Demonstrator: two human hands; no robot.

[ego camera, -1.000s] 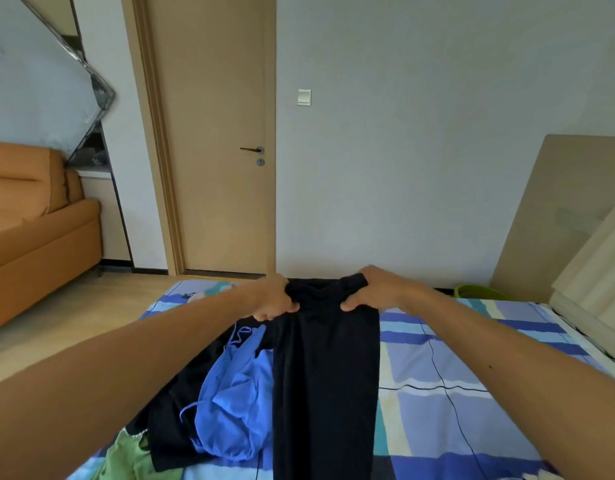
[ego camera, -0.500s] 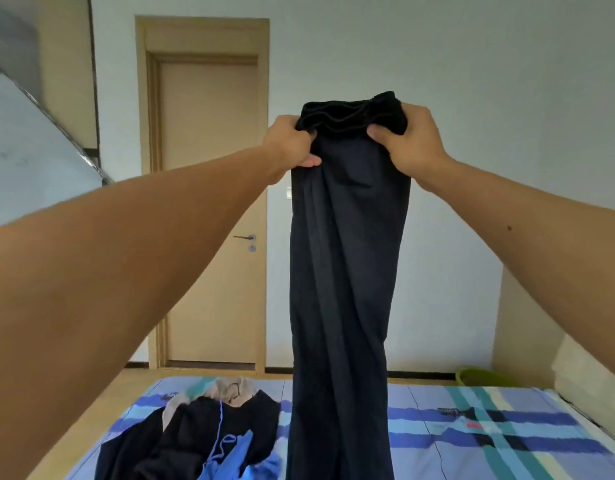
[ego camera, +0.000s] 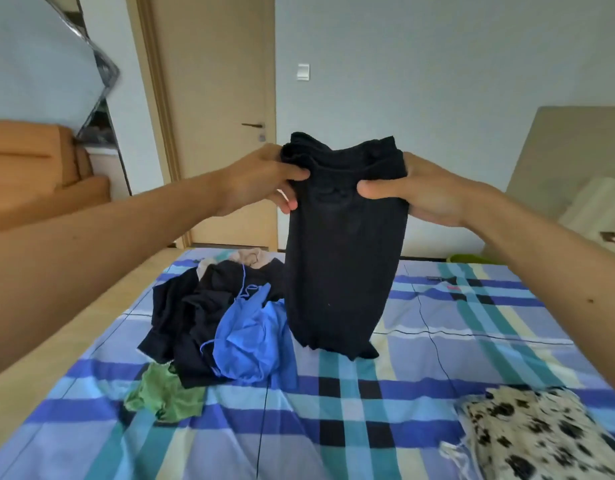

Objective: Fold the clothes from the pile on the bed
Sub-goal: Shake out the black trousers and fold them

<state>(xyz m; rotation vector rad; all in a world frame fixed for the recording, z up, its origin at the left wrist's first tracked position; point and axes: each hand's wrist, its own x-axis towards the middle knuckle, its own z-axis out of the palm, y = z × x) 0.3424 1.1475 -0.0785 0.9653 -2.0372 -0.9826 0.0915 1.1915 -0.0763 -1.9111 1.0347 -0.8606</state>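
Head view. Black fabric garment hangs over blue plaid bed; whether its hem touches, cannot tell. Left hand and right hand pinch its top corners, fingers partly hidden. Jumbled clothes pile left. Black-spotted white cloth near right, blurred, cut off.
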